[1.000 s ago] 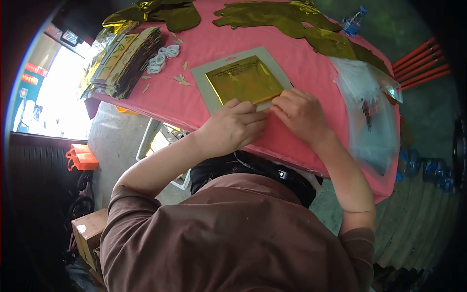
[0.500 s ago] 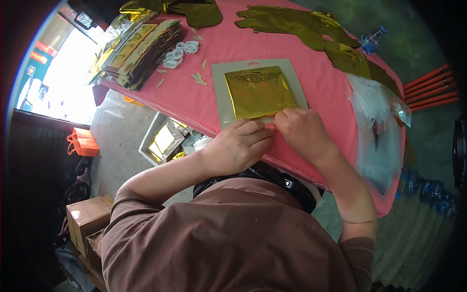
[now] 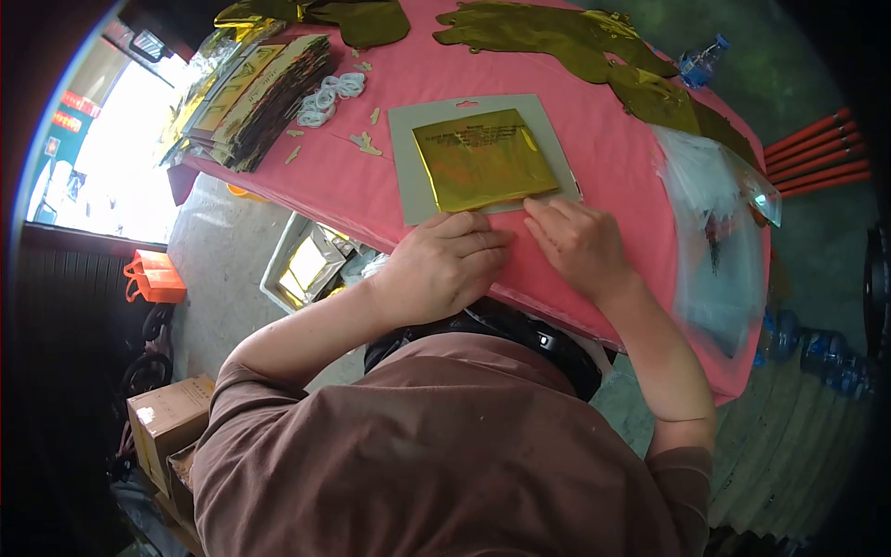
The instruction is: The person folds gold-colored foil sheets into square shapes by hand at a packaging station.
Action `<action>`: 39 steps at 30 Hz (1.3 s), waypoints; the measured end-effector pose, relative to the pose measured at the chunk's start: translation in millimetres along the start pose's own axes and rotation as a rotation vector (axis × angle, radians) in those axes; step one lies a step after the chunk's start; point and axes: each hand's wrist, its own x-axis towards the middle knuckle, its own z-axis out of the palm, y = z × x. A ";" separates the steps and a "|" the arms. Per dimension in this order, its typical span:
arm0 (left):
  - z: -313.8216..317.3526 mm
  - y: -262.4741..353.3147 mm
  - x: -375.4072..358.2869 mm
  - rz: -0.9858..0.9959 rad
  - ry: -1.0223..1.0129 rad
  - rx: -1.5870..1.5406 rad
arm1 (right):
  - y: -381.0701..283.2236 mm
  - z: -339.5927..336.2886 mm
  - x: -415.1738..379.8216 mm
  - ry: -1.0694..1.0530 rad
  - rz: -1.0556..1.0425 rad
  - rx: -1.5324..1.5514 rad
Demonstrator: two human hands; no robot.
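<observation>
A folded gold foil piece point(image 3: 485, 167) with dark print near its far edge lies on a grey backing card point(image 3: 406, 153) that has a hang hole at the top. At the card's near left edge, my left hand point(image 3: 450, 260) is closed with its fingers bent together; what is under the fingers is hidden. My right hand point(image 3: 580, 241) has its fingers stretched out and slightly apart, the fingertips by the near right corner of the foil.
On the pink-covered table point(image 3: 371, 200) stand a stack of printed cards point(image 3: 255, 107), white bundled loops point(image 3: 329, 97) and small beige pieces point(image 3: 368, 144). Gold foil shapes point(image 3: 548, 37) lie at the back, clear plastic bags point(image 3: 710, 251) at the right, near a bottle point(image 3: 703, 63).
My right hand's fingers have loosened from the foil's near edge and straightened. The left hand stays at the near edge. The view has shifted slightly.
</observation>
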 end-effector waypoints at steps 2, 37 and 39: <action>-0.8 0.3 0.9 0.006 -0.010 0.005 | -0.6 -2.6 -1.8 0.008 0.029 0.007; -3.3 -49.7 40.0 -0.039 -0.035 -0.074 | -9.9 2.2 -5.5 0.070 0.085 0.024; -2.2 -47.4 40.2 -0.059 -0.016 -0.111 | -6.2 -14.0 -15.0 0.104 0.131 0.044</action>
